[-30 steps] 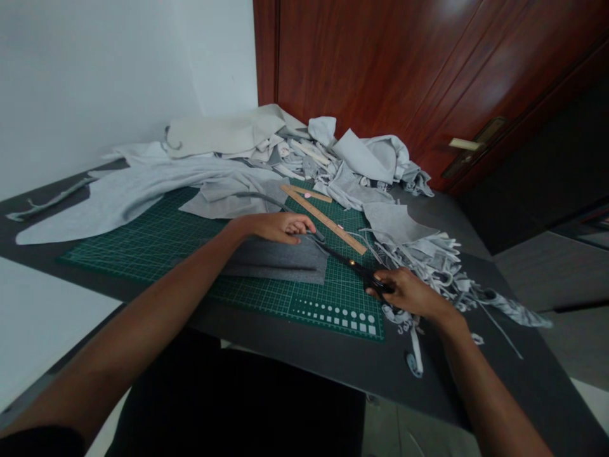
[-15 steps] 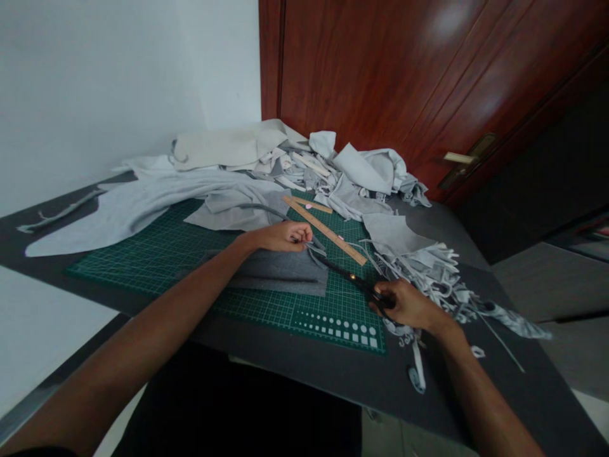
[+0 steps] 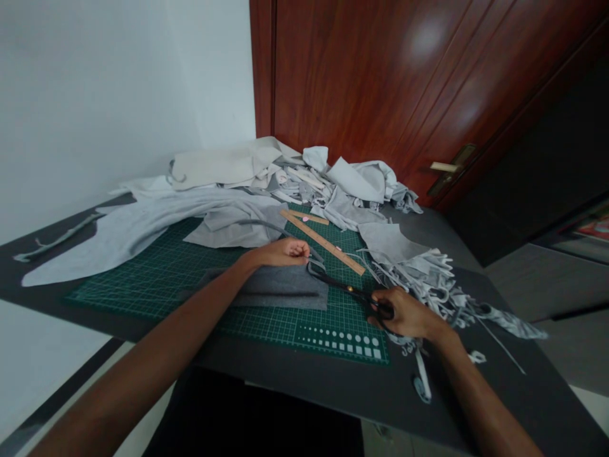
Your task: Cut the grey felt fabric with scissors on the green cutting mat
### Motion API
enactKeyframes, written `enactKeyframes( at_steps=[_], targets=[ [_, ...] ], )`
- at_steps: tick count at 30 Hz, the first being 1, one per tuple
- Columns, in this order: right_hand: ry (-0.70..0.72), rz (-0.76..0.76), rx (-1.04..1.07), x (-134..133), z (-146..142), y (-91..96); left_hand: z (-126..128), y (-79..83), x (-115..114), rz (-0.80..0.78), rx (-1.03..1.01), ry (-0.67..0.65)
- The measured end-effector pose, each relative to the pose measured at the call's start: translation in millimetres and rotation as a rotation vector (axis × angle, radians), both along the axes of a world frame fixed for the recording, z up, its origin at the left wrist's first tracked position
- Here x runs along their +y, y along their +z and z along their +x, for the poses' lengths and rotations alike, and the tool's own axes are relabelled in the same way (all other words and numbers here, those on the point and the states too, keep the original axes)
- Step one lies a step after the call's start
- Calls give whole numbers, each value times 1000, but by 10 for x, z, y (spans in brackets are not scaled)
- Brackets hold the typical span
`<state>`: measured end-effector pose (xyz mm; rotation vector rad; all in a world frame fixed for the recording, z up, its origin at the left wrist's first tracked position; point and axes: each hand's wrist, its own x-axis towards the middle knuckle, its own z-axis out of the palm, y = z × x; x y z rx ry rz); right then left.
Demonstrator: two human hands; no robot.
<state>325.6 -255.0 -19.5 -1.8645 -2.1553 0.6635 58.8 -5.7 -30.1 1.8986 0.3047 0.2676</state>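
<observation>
Reddish-brown, glossy wood makes up the door (image 3: 352,76) I see behind the smooth, dark table (image 3: 304,376). On it lies a green, finely gridded cutting mat (image 3: 266,325), partly covered by soft, rumpled pale cloth (image 3: 124,228). Nearer me, a flat, roughly rectangular dark grey fabric (image 3: 280,282) lies on the mat, just beyond my left forearm. My right hand (image 3: 404,311) is wrapped around the black handles of slender metal scissors (image 3: 350,289), their tips near my left hand (image 3: 288,252). Left fingers curl closed, pinching a thin, limp grey strip (image 3: 316,261) beside a straight wooden ruler (image 3: 328,245).
</observation>
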Motion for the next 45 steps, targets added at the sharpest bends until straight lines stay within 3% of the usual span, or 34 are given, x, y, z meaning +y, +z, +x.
enactKeyframes(
  at_steps=[25,45],
  targets=[
    [13,108,27,53,-23,-69,23,26,22,137,29,6],
    [9,73,98,45,-19,-73,60,-39,16,69,-31,-42]
  ],
)
